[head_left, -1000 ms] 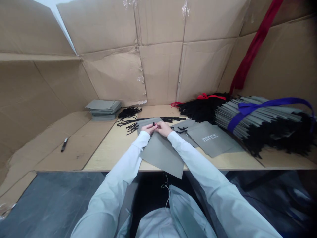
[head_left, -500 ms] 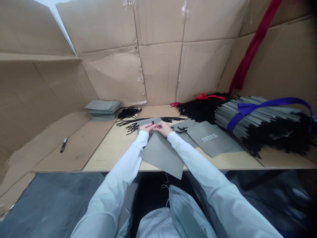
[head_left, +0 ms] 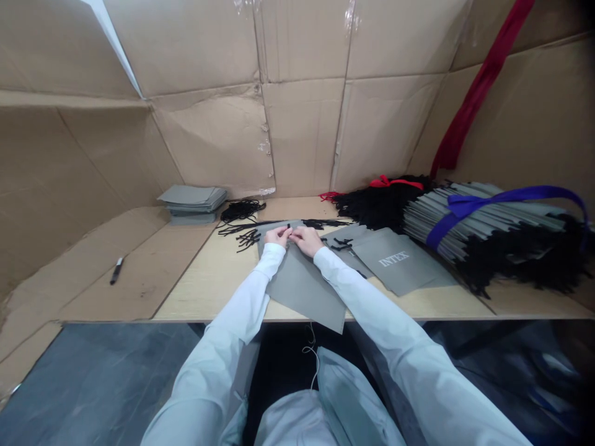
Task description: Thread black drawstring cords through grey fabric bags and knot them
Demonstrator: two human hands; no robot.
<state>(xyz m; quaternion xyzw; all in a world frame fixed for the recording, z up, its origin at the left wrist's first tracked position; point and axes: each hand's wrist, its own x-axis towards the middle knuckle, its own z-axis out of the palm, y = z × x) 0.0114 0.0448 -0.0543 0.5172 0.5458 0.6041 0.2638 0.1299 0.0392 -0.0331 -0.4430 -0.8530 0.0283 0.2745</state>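
Note:
A grey fabric pouch [head_left: 307, 288] lies in front of me, its near corner hanging over the table edge. At its far end both hands are close together with fingertips pinched. Between them a short bit of black cord [head_left: 289, 227] sticks up. My left hand [head_left: 277, 236] is closed on this cord from the left. From the other side my right hand [head_left: 305, 240] is closed at the same spot, thumb and forefinger together. The fingers hide most of the cord. Loose black cords [head_left: 248, 238] lie just left of my left hand.
Grey pouches marked INTEX [head_left: 395, 260] lie to the right, beside a large pouch bundle tied with blue ribbon [head_left: 460, 207]. Behind are black cords with a red tie [head_left: 385, 181]. A grey stack [head_left: 193, 204], a black cord coil [head_left: 242, 210] and a marker [head_left: 116, 271] are left.
My left hand has shifted slightly right and up, its fingers now more bent at the cord. My right hand stays nearly in place, and the pouch has barely moved.

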